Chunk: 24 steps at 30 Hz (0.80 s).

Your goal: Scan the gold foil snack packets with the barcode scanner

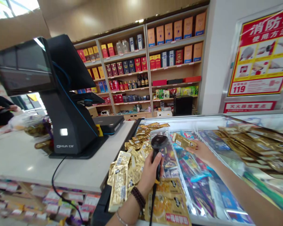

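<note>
My left hand (pixel 151 171), with a dark beaded bracelet at the wrist, is wrapped round the handle of a black barcode scanner (pixel 159 142). The scanner's head points away from me, over the freezer's glass top. To its right, my right hand (pixel 200 151) pinches the end of a small gold packet (pixel 182 140), whose white label faces up. Gold packets (pixel 120 182) lie heaped to the left of and beyond my left hand. Larger gold bags with red print (pixel 167 202) lie beneath my left wrist.
More gold packets (pixel 257 147) are piled on the glass at the right. A black register (pixel 70 125) stands on the white counter (pixel 91 169) at left, its cable hanging down. A person in dark clothes (pixel 1 110) is at the far left. Stocked shelves (pixel 127 75) line the back.
</note>
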{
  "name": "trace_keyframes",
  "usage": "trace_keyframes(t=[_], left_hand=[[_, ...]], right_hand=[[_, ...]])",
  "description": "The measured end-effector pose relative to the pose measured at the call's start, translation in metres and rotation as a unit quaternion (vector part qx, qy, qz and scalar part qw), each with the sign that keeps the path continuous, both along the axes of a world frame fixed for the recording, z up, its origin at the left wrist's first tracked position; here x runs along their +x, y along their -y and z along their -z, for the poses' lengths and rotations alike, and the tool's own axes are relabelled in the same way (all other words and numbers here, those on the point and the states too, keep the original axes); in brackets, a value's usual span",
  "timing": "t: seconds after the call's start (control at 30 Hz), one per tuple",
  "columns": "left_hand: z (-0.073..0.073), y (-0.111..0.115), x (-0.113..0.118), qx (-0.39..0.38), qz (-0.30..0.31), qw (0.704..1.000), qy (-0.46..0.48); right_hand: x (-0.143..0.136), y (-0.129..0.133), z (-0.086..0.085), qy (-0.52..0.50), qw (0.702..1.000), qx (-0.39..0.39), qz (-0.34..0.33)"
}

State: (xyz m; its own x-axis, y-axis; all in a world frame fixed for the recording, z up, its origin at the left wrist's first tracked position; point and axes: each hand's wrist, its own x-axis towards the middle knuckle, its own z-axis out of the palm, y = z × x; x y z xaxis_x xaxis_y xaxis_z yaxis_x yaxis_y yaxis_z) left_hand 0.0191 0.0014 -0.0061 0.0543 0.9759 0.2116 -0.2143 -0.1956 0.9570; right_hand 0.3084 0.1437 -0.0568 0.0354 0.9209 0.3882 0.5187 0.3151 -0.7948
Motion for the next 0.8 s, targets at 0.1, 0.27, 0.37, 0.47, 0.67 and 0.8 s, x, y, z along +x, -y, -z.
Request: trace_keyframes(t=[0.1,0.27,0.37,0.47,0.67,0.8], left_hand=[[0.000,0.001,0.000,0.004,0.007,1.000,-0.005],[0.001,-0.001,0.000,-0.002,0.026,0.999,-0.022],[0.001,-0.001,-0.001,-0.001,0.036,0.999,-0.024],[0.001,-0.001,-0.001,-0.004,0.046,0.999,-0.027],[0.000,0.001,-0.001,-0.006,0.057,0.998,-0.019],[-0.001,0.001,-0.002,-0.004,0.065,0.998,-0.018]], right_hand=[[-0.002,0.014,-0.006,-0.180,0.979,-0.073,-0.056],[-0.021,0.020,-0.018,-0.321,0.943,-0.057,-0.071],[-0.030,0.019,-0.021,-0.348,0.934,-0.048,-0.065],[-0.032,0.016,-0.018,-0.360,0.930,-0.043,-0.057],[-0.030,0.006,-0.007,-0.376,0.926,-0.028,-0.024],[-0.027,-0.001,-0.003,-0.384,0.923,-0.021,-0.004]])
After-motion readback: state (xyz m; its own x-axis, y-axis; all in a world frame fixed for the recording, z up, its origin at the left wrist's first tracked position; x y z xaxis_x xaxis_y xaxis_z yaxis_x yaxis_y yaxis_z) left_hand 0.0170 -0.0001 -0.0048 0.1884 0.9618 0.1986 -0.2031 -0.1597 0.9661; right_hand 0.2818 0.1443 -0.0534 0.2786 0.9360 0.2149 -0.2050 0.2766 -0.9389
